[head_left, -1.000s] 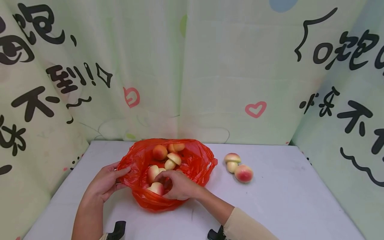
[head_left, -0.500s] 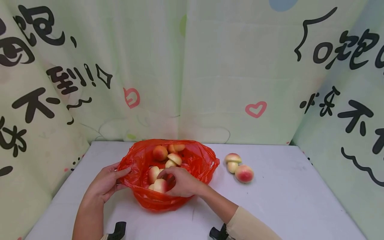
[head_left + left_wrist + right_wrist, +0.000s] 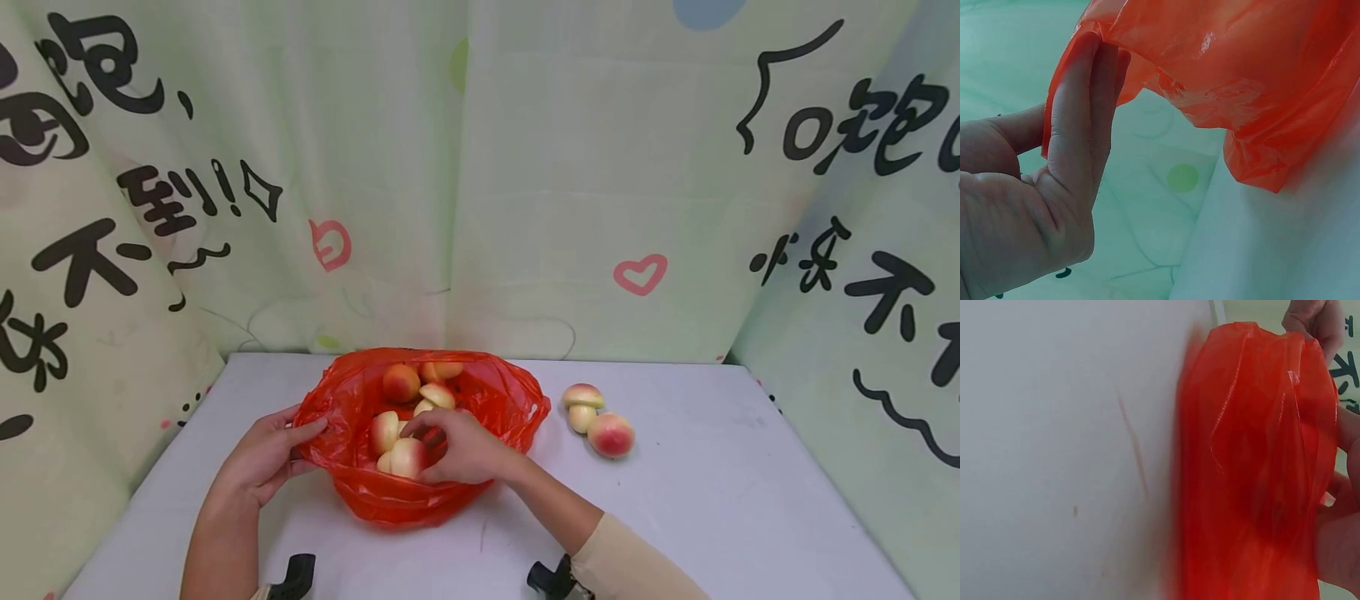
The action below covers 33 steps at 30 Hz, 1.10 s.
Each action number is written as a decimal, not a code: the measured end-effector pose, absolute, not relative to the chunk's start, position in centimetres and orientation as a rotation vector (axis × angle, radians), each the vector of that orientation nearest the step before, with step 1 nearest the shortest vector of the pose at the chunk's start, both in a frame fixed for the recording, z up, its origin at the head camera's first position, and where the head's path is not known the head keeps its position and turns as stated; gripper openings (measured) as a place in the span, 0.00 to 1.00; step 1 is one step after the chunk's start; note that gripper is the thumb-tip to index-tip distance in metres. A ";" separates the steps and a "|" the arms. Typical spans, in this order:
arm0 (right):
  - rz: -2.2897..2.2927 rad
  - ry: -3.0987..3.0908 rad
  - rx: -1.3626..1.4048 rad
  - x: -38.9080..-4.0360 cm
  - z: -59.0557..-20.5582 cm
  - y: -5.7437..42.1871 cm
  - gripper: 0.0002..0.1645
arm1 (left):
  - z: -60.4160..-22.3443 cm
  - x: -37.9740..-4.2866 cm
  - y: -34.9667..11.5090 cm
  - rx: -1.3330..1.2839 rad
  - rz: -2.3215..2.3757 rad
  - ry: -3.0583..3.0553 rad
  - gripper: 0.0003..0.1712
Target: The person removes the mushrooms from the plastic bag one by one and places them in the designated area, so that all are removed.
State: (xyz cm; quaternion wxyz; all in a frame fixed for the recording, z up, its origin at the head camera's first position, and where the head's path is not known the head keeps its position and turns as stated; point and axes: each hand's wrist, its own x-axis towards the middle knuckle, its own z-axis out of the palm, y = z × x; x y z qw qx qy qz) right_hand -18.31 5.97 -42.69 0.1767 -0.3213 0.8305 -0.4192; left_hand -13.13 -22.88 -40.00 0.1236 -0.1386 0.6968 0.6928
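Note:
A red plastic bag [image 3: 390, 504] stands with its mouth spread wide on the white table. My left hand [image 3: 258, 458] pinches its left rim, thumb inside and fingers outside; in the left wrist view that hand [image 3: 1066, 156] has the red film between thumb and fingers. Inside the bag lie several mushroom-shaped pieces with pinkish caps, among them an orange-red one [image 3: 401, 382] and a pale one [image 3: 384, 433]. Reaching in over the near rim, my right hand [image 3: 468, 450] holds a toy mushroom [image 3: 408, 457] by its pink cap. The right wrist view mostly shows the bag's outside [image 3: 1247, 456].
To the right of the bag, two more toy mushrooms lie touching on the table: one with its stem showing [image 3: 581, 406], the other cap up [image 3: 611, 435]. A printed curtain [image 3: 525, 208] encloses the table [image 3: 712, 500] at the back and sides.
My right hand has shifted slightly up and right, and the toy mushroom in it has risen and turned, showing more of its pale stem. The left hand keeps its place on the rim.

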 end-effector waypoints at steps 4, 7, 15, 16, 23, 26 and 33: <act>-1.222 2.319 -0.890 -18.5 -42.4 6.4 0.27 | -39.8 -13.1 -22.8 -0.414 2.015 2.030 0.39; -1.242 2.299 -0.874 -18.6 -42.2 6.7 0.28 | -39.7 -13.1 -22.8 -0.407 2.019 2.024 0.39; -1.258 2.318 -0.877 -18.7 -42.2 7.1 0.29 | -40.0 -13.1 -23.0 -0.394 2.032 2.007 0.40; -1.257 2.324 -0.877 -18.7 -42.1 7.1 0.30 | -40.0 -13.1 -23.0 -0.392 2.034 2.006 0.40; -1.266 2.351 -0.863 -18.7 -41.9 7.6 0.31 | -40.1 -13.1 -23.1 -0.380 2.043 1.999 0.40; -1.279 2.353 -0.854 -18.8 -42.0 7.9 0.30 | -40.1 -13.1 -23.1 -0.377 2.045 1.997 0.40; -1.349 2.343 -0.867 -19.1 -42.0 8.5 0.29 | -40.2 -13.2 -23.1 -0.382 2.039 2.008 0.40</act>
